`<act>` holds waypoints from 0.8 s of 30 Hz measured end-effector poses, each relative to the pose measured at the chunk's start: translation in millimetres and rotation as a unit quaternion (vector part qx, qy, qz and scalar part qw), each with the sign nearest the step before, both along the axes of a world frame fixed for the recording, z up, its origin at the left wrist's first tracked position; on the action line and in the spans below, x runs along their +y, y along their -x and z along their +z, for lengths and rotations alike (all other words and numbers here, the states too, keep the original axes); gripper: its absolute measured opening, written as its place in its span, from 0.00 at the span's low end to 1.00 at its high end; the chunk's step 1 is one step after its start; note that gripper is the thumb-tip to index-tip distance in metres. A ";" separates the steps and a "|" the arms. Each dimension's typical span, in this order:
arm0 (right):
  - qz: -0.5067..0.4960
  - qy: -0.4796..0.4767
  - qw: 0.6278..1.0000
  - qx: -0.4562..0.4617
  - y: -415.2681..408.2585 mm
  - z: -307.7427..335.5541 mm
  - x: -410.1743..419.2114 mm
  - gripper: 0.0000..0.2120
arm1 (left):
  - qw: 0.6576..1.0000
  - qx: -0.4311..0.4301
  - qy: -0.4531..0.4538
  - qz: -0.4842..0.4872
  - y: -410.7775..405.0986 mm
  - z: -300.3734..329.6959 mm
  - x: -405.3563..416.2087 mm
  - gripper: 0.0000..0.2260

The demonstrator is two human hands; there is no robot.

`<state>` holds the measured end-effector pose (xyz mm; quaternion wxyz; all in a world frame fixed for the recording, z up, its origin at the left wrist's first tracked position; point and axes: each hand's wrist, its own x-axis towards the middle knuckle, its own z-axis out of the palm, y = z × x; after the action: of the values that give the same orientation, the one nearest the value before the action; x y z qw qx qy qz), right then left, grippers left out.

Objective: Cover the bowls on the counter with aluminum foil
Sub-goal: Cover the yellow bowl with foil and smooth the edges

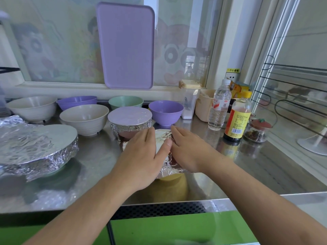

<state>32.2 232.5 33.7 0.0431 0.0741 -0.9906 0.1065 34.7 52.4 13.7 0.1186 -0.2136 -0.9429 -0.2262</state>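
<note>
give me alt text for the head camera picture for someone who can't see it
Both hands, left hand and right hand, press foil down over a yellow bowl on a steel counter. Two foil-covered bowls and five uncovered bowls sit behind and left.

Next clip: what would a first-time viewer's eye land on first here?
Front and centre, the left hand and right hand press foil down over a yellow bowl near the counter's edge. Two finished foil-covered bowls stand out next: a large one at far left, a smaller one just behind the hands. A lilac tray leans against the window.
</note>
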 end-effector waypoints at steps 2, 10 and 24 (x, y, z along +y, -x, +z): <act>0.025 -0.025 0.999 0.005 5.4 -5.2 3.8 0.46 | 1.000 0.017 0.023 -0.006 -2.7 -2.2 1.6 0.45; 0.013 0.084 0.996 -0.023 -10.7 -3.4 13.6 0.31 | 0.996 -0.033 0.081 -0.017 -10.0 3.8 -4.0 0.50; 0.010 0.049 0.998 -0.034 -38.3 6.2 20.7 0.36 | 0.992 -0.106 0.028 -0.067 2.5 9.4 -26.9 0.57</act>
<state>70.6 253.2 40.0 0.0114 0.0783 -0.9843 0.1580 32.2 25.4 23.2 -0.0037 -0.2538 -0.9398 -0.2287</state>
